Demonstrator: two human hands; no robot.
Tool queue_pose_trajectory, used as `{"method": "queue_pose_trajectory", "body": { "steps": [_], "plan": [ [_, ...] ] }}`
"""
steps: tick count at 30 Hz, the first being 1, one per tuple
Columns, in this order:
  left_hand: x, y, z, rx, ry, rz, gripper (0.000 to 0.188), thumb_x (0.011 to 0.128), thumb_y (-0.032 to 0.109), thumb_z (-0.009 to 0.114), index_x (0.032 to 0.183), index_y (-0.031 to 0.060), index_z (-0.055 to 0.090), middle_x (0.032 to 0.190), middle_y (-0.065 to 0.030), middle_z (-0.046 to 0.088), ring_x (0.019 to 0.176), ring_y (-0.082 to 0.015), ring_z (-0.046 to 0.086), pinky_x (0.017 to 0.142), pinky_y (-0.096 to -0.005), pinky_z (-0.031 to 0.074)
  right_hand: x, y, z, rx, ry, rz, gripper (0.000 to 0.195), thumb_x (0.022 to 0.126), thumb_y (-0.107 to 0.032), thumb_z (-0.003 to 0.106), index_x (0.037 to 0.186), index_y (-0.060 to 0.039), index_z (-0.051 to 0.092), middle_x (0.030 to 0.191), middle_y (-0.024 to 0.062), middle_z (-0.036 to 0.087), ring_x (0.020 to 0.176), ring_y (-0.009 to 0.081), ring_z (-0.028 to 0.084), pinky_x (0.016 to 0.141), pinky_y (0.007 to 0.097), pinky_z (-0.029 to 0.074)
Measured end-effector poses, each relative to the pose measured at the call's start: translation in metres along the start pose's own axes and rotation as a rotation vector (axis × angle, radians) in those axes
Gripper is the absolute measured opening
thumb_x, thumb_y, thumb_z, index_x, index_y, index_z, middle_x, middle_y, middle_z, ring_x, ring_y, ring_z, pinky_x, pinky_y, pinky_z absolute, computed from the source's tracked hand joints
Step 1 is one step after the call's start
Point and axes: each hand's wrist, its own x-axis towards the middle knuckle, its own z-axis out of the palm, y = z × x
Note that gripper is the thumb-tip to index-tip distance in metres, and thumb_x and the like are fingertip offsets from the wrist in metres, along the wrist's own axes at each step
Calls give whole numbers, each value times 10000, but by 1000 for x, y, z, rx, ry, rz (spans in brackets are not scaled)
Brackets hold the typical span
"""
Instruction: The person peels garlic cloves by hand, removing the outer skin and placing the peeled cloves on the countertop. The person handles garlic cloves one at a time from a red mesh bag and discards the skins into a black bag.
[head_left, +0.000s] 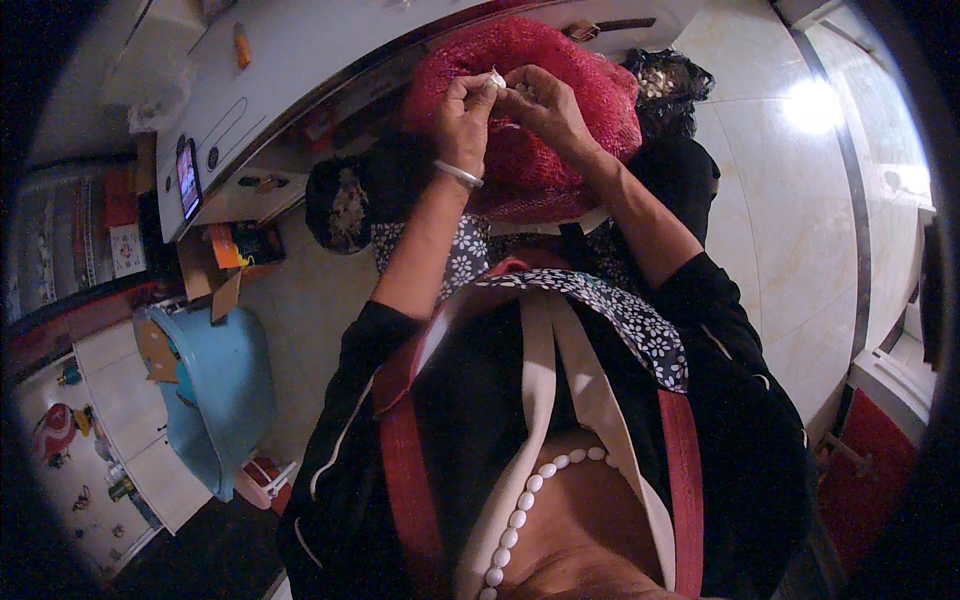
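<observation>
A small whitish piece that looks like garlic (495, 80) is pinched between the fingertips of both my hands. My left hand (466, 112) bears a pale bangle at the wrist and grips the piece from the left. From the right, my right hand (541, 105) meets it, its fingers curled; another pale bit shows partly within them. Both hands are above a large red mesh sack (600, 82) that rests at my lap. What lies inside the sack cannot be told.
A black plastic bag with pale pieces (656, 82) stands beyond the sack at right. At left are a black container with scraps (349, 206), a white table (300, 56) with a lit phone (187, 180), an open cardboard box (199, 266) and a blue plastic tub (232, 390).
</observation>
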Motion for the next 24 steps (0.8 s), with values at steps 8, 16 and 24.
{"method": "queue_pose_trajectory", "body": {
  "steps": [8, 16, 24],
  "plan": [
    [1, -4, -3, -117, 3, -7, 124, 790, 135, 573, 891, 75, 535, 898, -28, 558, 849, -108, 496, 805, -243, 380, 0, 7, 7, 53, 25, 0, 251, 755, -204, 613, 871, 2, 527, 727, 59, 565, 658, 97, 504, 561, 241, 419],
    [2, 2, 3, -38, 7, -80, 176, 797, 183, 566, 932, 74, 535, 890, -14, 556, 818, -102, 501, 764, -236, 393, -3, 7, 4, 297, 8, 57, 205, 777, -136, 580, 900, 10, 505, 775, 60, 568, 696, 106, 540, 579, 238, 466],
    [5, -2, 0, -72, -11, -156, 190, 807, 201, 553, 948, 78, 516, 892, -2, 552, 790, -104, 514, 715, -236, 422, -6, -13, -1, 85, 30, -25, 201, 793, -162, 553, 877, 18, 522, 735, 86, 582, 662, 130, 564, 569, 260, 488]
  ]
}}
